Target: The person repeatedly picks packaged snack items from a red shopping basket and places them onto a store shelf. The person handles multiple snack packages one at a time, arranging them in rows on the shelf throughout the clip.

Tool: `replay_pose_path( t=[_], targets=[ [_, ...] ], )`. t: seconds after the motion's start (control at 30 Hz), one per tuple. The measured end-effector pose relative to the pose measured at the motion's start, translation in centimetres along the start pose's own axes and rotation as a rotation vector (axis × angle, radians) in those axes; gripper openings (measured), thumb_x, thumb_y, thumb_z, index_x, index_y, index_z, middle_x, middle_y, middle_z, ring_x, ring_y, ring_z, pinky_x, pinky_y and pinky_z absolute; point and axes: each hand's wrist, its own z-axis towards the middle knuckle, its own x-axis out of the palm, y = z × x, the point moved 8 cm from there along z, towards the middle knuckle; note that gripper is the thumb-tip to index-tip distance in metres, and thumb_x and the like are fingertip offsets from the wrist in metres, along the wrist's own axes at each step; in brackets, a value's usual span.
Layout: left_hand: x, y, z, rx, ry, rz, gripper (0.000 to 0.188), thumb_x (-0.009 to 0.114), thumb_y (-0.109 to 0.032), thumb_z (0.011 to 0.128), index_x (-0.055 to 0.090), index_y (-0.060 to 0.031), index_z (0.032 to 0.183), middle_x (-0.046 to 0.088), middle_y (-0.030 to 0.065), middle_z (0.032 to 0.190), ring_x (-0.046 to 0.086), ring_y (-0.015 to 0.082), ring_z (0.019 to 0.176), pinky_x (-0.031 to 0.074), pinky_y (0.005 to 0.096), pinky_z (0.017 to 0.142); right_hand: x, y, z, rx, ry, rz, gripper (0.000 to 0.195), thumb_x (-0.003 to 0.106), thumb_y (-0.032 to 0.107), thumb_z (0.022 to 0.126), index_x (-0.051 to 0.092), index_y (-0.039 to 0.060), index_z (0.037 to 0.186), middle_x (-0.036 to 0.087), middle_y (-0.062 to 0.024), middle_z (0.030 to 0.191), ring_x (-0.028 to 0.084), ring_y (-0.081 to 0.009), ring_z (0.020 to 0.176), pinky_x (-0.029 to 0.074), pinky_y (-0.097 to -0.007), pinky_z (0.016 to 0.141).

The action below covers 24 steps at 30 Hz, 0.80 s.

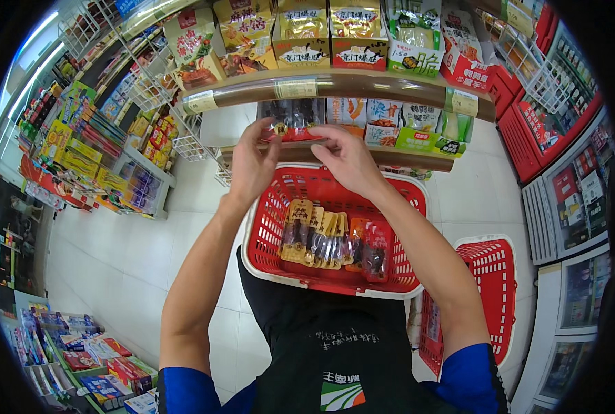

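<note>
A display box [290,118] of dark snack packets with a red front lip sits on the lower shelf. My left hand [256,163] is at its left front corner, fingertips over the packets; whether they grip anything is unclear. At the right front corner, my right hand [350,161] has its thumb and index finger apart, with nothing visible between them. Just below my hands stands a red shopping basket [333,286] with a white rim. Inside it, gold-topped snack packets [315,235] overlap in a row, with red and orange packets [373,248] to their right.
Brown shelf edges [349,83] with price tags cross in front of me. Bagged snacks [302,33] stand above. A second red basket [486,305] is on the floor at right, near glass-fronted cabinets [576,202]. Boxed goods [98,362] fill a rack at lower left.
</note>
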Motion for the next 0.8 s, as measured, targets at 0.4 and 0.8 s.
replay_pose_path(
  t=[0.4,0.8],
  targets=[
    [0.5,1.9,4.0,0.158,0.124,0.438,0.045,0.065,-0.015,0.086,0.058,0.0018,0.127,0.068,0.0249,0.098,0.068,0.0366,0.083,0.053,0.0433,0.078,3.5,-2.6,4.5,0.393,0.182,0.113,0.052,0.057,0.014,0.095,0.044,-0.0064,0.141,0.064,-0.0215,0.119,0.070,-0.0226,0.092,0.058,-0.0300,0.067],
    [1.2,2.0,3.8,-0.039,0.268,0.454,0.048,0.063,-0.017,0.087,0.055,-0.0020,0.131,0.070,0.0237,0.096,0.068,0.0379,0.089,0.053,0.0432,0.081,5.0,-4.8,6.2,0.515,0.145,0.509,0.049,0.053,0.012,0.097,0.043,-0.0069,0.140,0.062,-0.0119,0.110,0.064,-0.0165,0.089,0.057,-0.0311,0.072]
  ],
)
